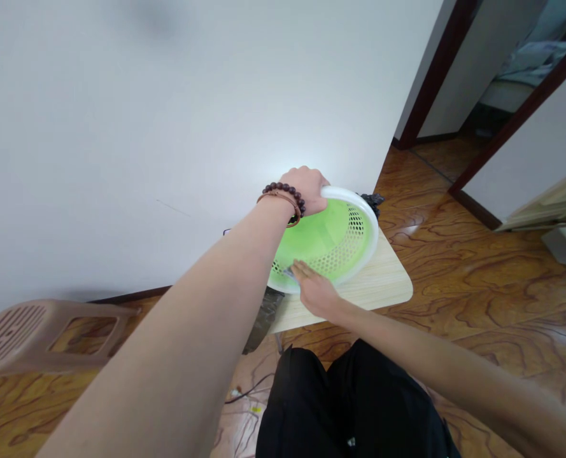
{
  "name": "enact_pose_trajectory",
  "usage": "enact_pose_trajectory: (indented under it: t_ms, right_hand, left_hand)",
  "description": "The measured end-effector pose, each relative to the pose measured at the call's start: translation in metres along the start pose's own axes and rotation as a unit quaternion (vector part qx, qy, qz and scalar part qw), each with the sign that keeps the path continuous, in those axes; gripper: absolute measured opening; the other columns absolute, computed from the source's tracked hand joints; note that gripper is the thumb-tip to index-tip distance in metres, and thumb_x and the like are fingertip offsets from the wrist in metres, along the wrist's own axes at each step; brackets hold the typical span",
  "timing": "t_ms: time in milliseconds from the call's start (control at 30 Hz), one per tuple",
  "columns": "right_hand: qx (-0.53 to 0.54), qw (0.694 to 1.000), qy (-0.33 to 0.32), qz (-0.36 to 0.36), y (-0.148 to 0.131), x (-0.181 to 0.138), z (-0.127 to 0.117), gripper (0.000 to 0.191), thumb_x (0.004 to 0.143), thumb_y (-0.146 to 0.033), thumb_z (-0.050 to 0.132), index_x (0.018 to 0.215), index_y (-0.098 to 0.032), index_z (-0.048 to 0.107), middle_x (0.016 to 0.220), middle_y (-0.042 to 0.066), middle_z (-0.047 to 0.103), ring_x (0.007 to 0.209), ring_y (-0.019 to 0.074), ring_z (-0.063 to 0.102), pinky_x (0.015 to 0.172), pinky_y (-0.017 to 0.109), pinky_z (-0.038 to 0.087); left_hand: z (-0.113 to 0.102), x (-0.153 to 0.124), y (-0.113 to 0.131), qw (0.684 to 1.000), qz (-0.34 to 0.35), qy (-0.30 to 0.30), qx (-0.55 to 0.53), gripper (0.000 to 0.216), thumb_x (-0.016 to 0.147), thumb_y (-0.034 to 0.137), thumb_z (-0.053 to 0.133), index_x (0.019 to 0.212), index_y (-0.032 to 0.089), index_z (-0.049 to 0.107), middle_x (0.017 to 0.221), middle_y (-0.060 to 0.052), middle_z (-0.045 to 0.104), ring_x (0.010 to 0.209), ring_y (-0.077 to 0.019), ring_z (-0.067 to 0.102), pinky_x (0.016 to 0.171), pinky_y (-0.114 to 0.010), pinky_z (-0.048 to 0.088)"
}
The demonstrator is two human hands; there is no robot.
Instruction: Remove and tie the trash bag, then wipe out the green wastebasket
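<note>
A round green plastic strainer basket (333, 238) with a white rim is tilted up on a small light wooden table (382, 283). My left hand (306, 187), with bead bracelets on the wrist, is closed over the basket's top rim. My right hand (314, 289) rests at the basket's lower rim with its fingers stretched toward the inside; something small and grey shows at the fingertips, too small to name.
A white wall stands right behind the table. A beige plastic stool (39, 334) is at the left. A dark object (373, 200) sits behind the basket. Wooden floor spreads to the right toward an open doorway (497, 83). Cables (249, 388) lie on the floor by my knees.
</note>
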State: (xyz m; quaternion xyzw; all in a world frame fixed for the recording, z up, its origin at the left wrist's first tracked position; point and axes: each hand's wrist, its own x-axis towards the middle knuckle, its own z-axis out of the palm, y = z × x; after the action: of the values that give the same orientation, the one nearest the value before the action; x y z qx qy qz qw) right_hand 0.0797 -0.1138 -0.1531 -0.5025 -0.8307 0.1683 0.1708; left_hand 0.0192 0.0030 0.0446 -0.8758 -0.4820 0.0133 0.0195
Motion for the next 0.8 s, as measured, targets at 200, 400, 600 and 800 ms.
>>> enact_pose_trajectory:
  t_ms: [200, 400, 600, 800]
  right_hand:
    - [-0.168, 0.979, -0.037, 0.113, 0.07, 0.045, 0.005, 0.049, 0.083, -0.004, 0.03, 0.13, 0.006, 0.043, 0.138, 0.023, 0.037, 0.132, 0.0241, 0.03, 0.11, 0.038, 0.021]
    - [-0.082, 0.996, -0.019, 0.033, 0.028, -0.023, 0.035, 0.058, 0.077, -0.005, 0.035, 0.136, 0.001, 0.036, 0.142, 0.017, 0.035, 0.133, 0.0211, 0.028, 0.111, 0.034, 0.021]
    - [-0.054, 0.996, -0.041, -0.05, 0.029, -0.032, -0.002, 0.06, 0.076, -0.004, 0.034, 0.136, -0.003, 0.038, 0.141, 0.014, 0.038, 0.131, 0.0177, 0.031, 0.109, 0.032, 0.025]
    - [-0.132, 0.982, -0.009, 0.132, 0.067, 0.035, 0.002, 0.051, 0.08, -0.003, 0.033, 0.13, 0.003, 0.044, 0.138, 0.021, 0.038, 0.132, 0.0234, 0.03, 0.11, 0.038, 0.021]
  left_hand:
    - [0.003, 0.002, 0.003, 1.0, 0.004, 0.005, 0.001, 0.037, 0.065, 0.029, 0.052, 0.098, 0.026, 0.068, 0.082, -0.004, 0.063, 0.079, -0.0191, 0.056, 0.068, -0.028, 0.041]
    - [0.003, 0.001, 0.005, 1.0, -0.006, 0.007, -0.01, 0.035, 0.066, 0.029, 0.053, 0.098, 0.026, 0.068, 0.083, -0.004, 0.063, 0.084, -0.0199, 0.055, 0.071, -0.029, 0.04]
    - [0.003, 0.002, 0.0, 1.0, -0.004, -0.001, -0.008, 0.035, 0.066, 0.029, 0.053, 0.097, 0.026, 0.068, 0.081, -0.004, 0.063, 0.08, -0.0196, 0.056, 0.071, -0.03, 0.041]
    - [0.004, 0.002, 0.003, 1.0, -0.007, 0.011, -0.005, 0.037, 0.066, 0.029, 0.053, 0.099, 0.027, 0.068, 0.084, -0.004, 0.063, 0.08, -0.0205, 0.057, 0.069, -0.03, 0.042]
